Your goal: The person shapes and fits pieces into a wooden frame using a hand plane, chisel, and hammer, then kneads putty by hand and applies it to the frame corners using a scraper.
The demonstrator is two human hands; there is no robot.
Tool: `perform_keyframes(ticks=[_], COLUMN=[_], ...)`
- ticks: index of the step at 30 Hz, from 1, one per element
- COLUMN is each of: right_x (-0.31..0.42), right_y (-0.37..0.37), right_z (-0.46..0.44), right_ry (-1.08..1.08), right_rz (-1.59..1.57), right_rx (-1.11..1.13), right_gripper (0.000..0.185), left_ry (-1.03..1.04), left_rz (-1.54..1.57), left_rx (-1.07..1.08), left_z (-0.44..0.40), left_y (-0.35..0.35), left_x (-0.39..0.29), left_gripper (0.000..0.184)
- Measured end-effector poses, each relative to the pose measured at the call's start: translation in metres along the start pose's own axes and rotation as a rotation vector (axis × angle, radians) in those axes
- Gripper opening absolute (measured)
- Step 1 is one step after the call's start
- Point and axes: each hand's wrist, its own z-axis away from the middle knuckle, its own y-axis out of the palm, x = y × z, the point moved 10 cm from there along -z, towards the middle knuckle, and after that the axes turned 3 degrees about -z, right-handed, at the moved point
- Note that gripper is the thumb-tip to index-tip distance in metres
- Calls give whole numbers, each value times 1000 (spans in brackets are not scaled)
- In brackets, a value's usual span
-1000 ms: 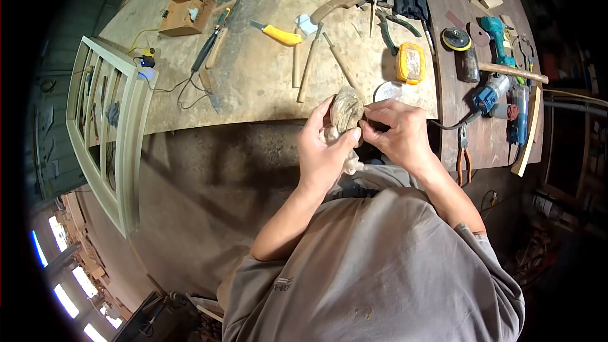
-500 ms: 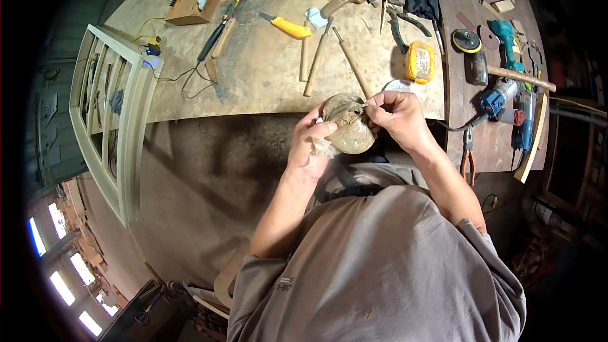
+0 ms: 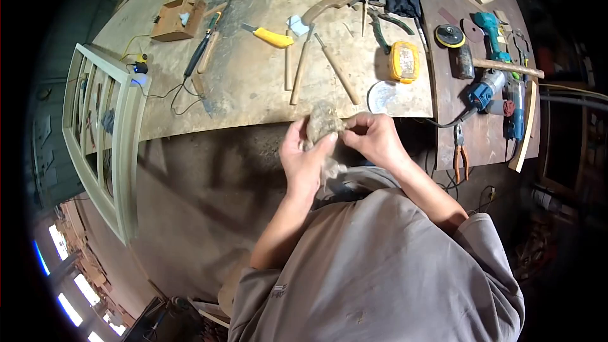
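Just off the table's front edge, a lumpy see-through plastic bag [image 3: 323,121] with brownish stuff inside is held up before my chest. My left hand [image 3: 303,163] grips it from the left, thumb across the front, and a loose pale flap of plastic hangs below that thumb. At the bag's right side, my right hand [image 3: 379,142] is closed in a pinch on its edge. The fingertips are partly blurred. A white round lid or dish [image 3: 382,97] lies on the table behind my right hand.
On the plywood table [image 3: 240,82] lie wooden-handled chisels [image 3: 337,71], a yellow-handled knife [image 3: 272,37], a yellow tub [image 3: 404,62] and a wooden box [image 3: 179,20]. Power tools [image 3: 486,90], a mallet [image 3: 465,63] and pliers [image 3: 460,155] are to the right. A pale frame [image 3: 126,152] leans left.
Both hands have moved a little left with the bag, which is now turned more edge-on. The right hand has come lower and still pinches the bag's edge. The view has shifted slightly.
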Motion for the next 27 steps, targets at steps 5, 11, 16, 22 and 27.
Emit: perform_keyframes(ticks=[5, 11, 16, 22, 27], right_x=[-22, -39, -35, -29, 5], right_y=[12, 38, 55, 76, 69], right_z=[0, -11, -10, -8, -6], right_ry=[-93, 106, 400, 354, 76], right_rz=[19, -366, -784, -1050, -582], right_rx=[-50, 71, 283, 331, 172], right_gripper=[8, 5, 5, 3, 11], left_ry=[161, -243, -305, -333, -402], left_rz=[-169, 405, 821, 1012, 994], left_rx=[-62, -36, 338, 457, 247], left_z=[6, -6, -6, 10, -2], left_y=[-13, -41, -13, -14, -46], left_x=[7, 35, 29, 7, 27], left_gripper=[46, 49, 44, 48, 48])
